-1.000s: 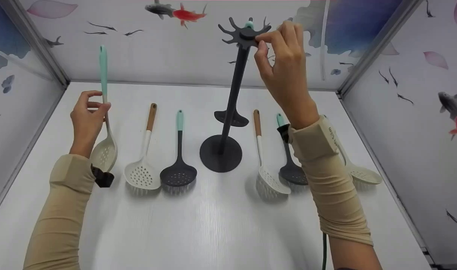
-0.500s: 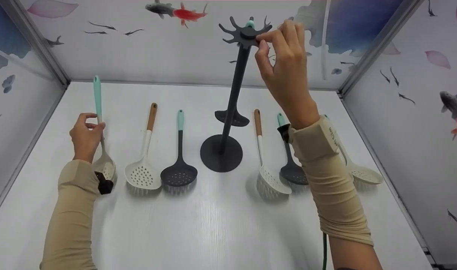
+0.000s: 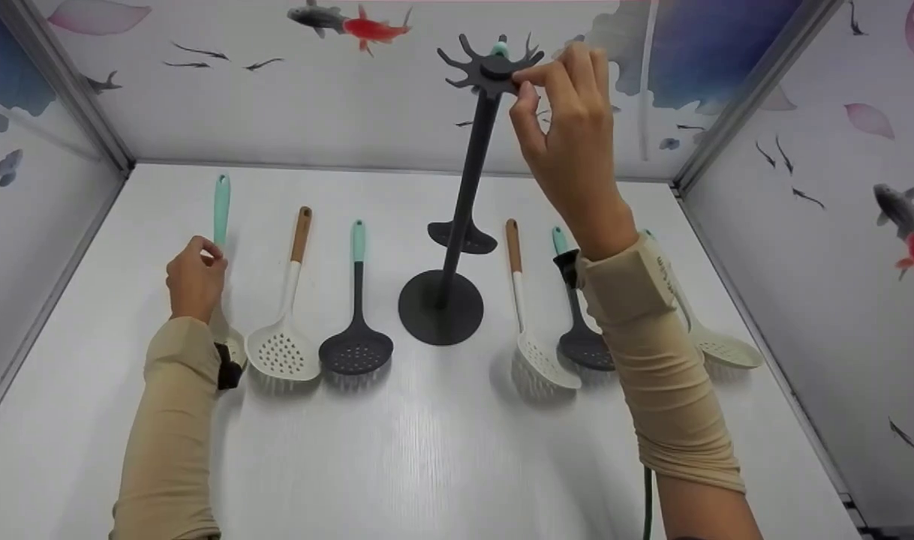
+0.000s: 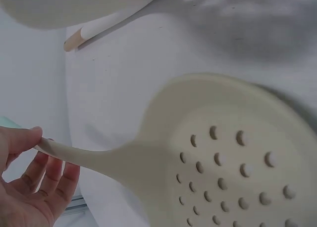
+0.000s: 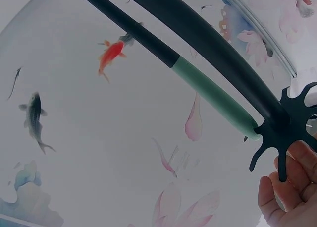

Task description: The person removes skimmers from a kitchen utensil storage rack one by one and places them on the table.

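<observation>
On the left, my left hand point(image 3: 196, 279) pinches a skimmer point(image 3: 222, 208) by its pale shaft, just below the mint handle. The left wrist view shows its beige, perforated head point(image 4: 198, 105) close up, with thumb and fingers on the shaft; in the head view my sleeve covers part of it. My right hand point(image 3: 569, 135) pinches the hooked top of a black utensil stand point(image 3: 472, 172) between thumb and index finger. A black ladle-like utensil with a mint handle point(image 5: 213, 95) hangs from a hook on the stand's far side; its dark head point(image 3: 476, 240) shows behind the pole.
A white skimmer point(image 3: 283, 352) and a black skimmer point(image 3: 356, 352) lie left of the stand. Right of it are another white skimmer point(image 3: 543, 364), a black one point(image 3: 586, 349) and a beige one point(image 3: 727, 349), the last two partly behind my right arm. Printed walls enclose the white table point(image 3: 427, 450).
My left hand has lowered the beige skimmer towards the table and shifted it slightly right, nearer the white skimmer. The right hand stays on the stand's top.
</observation>
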Tool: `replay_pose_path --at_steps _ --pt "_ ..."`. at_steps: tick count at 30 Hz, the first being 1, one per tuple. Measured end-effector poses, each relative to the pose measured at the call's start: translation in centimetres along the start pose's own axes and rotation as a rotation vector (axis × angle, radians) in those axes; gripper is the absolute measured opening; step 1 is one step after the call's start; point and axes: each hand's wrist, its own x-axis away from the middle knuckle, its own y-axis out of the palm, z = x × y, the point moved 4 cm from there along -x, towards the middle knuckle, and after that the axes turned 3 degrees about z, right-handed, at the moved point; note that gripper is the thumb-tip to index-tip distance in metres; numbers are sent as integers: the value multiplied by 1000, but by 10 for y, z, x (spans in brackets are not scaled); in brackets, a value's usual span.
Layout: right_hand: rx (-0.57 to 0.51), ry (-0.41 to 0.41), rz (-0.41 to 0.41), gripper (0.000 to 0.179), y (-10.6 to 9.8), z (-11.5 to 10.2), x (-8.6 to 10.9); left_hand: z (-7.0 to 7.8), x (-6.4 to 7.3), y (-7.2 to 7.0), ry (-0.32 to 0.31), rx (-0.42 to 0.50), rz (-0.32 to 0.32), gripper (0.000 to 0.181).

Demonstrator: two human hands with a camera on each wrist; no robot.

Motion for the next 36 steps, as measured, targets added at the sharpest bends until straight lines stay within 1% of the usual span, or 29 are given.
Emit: replay_pose_path --at_steps 3,5,6,8,12,16,19,22,27,29,33,36 --pt "0 -3 8 26 0 0 0 1 0 2 6 -15 1 19" --pt "2 -4 8 26 1 0 0 3 1 3 -8 -23 -13 22" --pt "4 -3 6 26 1 0 0 3 1 4 -22 -27 -31 24" --pt "10 2 2 26 0 0 0 5 1 6 -50 -37 -76 28" --pt "17 13 -2 26 0 0 0 7 1 10 -114 -73 -202 35" --pt "14 13 0 26 1 0 0 5 2 16 -132 -134 -318 42" --pt "15 11 1 25 1 0 1 2 4 19 -142 -171 -378 45" --pt "15 11 2 25 1 0 1 -1 4 20 -152 -187 -398 45" --pt "13 9 5 25 1 0 1 -1 2 19 -119 -205 -399 44" --pt "14 1 5 26 2 0 0 0 2 19 -104 -210 -401 42" --pt "11 -7 7 26 2 0 0 0 3 18 -94 -211 -412 39" --pt "6 -11 14 26 2 0 0 1 3 18 -90 -209 -417 30"
